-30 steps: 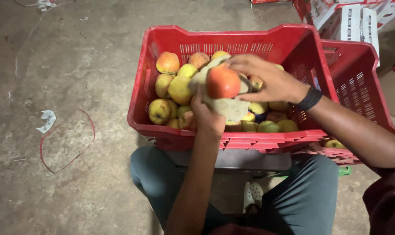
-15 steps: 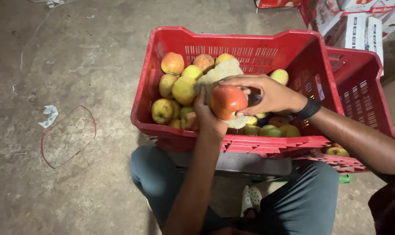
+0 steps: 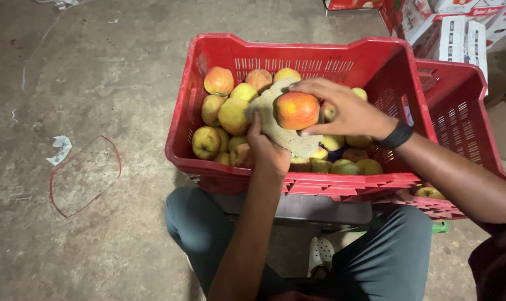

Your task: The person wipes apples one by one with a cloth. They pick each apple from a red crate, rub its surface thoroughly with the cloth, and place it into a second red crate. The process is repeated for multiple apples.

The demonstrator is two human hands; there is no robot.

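Gripping a round red-orange apple (image 3: 296, 110), right hand (image 3: 342, 111); left hand (image 3: 267, 147) clutching a beige cloth (image 3: 283, 136) beneath.

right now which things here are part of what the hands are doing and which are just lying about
In hand:
- red-orange apple, gripped by the right hand
- beige cloth, held under it by the left hand
- front red crate and its pile of apples

Lying about:
- second red crate behind
- cartons
- red wire loop and paper scrap on the floor
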